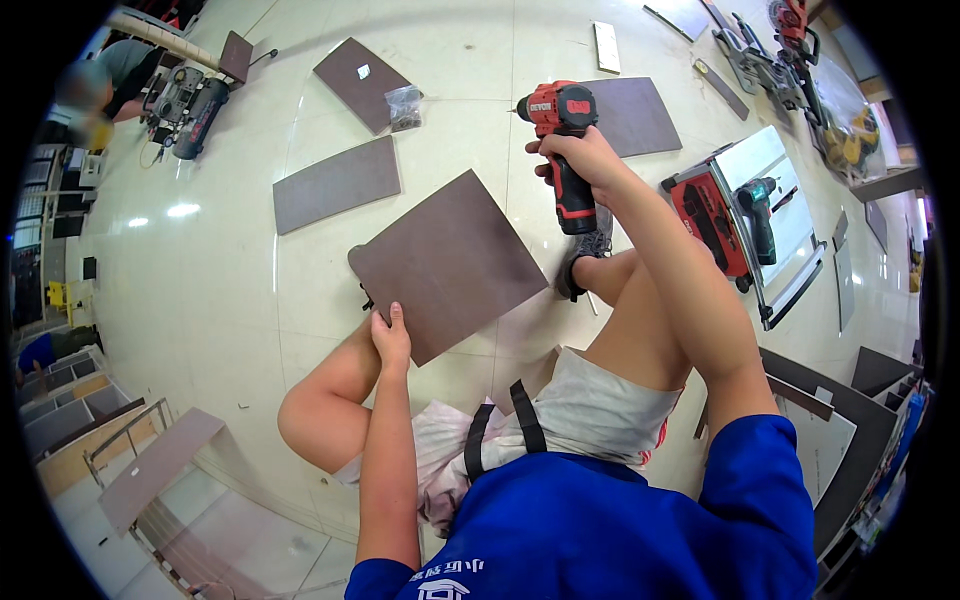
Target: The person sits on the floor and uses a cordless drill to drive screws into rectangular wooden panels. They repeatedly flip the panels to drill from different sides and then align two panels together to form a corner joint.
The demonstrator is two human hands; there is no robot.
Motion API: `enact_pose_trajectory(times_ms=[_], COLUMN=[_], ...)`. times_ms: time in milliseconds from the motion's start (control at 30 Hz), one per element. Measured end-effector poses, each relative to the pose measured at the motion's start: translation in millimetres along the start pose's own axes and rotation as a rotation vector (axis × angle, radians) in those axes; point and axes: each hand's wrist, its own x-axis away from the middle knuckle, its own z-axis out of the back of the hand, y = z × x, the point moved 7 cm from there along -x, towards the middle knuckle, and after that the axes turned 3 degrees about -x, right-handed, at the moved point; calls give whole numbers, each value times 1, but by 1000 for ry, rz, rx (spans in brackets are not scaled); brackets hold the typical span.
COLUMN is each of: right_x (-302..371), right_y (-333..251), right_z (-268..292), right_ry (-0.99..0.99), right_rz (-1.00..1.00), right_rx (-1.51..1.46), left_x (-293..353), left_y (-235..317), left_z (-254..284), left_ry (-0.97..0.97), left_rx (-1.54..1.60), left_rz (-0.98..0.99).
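A red and black cordless drill [562, 106] is in my right hand [582, 158], its fingers wrapped round the handle. The drill is raised over the floor, its nose pointing left. My left hand [392, 338] grips the near left edge of a square brown panel [455, 262], thumb on top and the other fingers hidden beneath. The panel is tilted at an angle in front of my legs. Past the drill, a second brown panel [640, 115] lies on the floor, partly covered by the drill and my hand.
Two more panels [360, 80] [337, 185] lie ahead, with a clear plastic bag [404, 108] on one. At right stands a red table saw [708, 222] carrying a teal drill [760, 220]. A miter saw [790, 50] is beyond. Far left, a person [125, 70] is beside an air compressor [190, 105].
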Motion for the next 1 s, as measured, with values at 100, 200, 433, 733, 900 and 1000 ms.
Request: enact_pose_trajectory(times_ms=[100, 200, 433, 733, 900, 1000], right_x=[-5, -9, -4, 80, 110, 127], right_y=[-3, -3, -8, -15, 32, 48], right_z=[-4, -3, -26, -44, -46, -41], right_ry=[-7, -8, -21, -329, -230, -215], right_rz=[8, 6, 98, 442, 511, 623], right_rx=[24, 40, 42, -231, -67, 68], left_x=[6, 7, -14, 64, 122, 141], left_y=[7, 10, -21, 128, 124, 136], left_z=[-1, -10, 42, 110, 120, 84], left_ry=[51, 88, 185, 94, 31, -218], left_rx=[-115, -115, -31, 153, 178, 268], left_rz=[-77, -74, -6, -170, -163, -199])
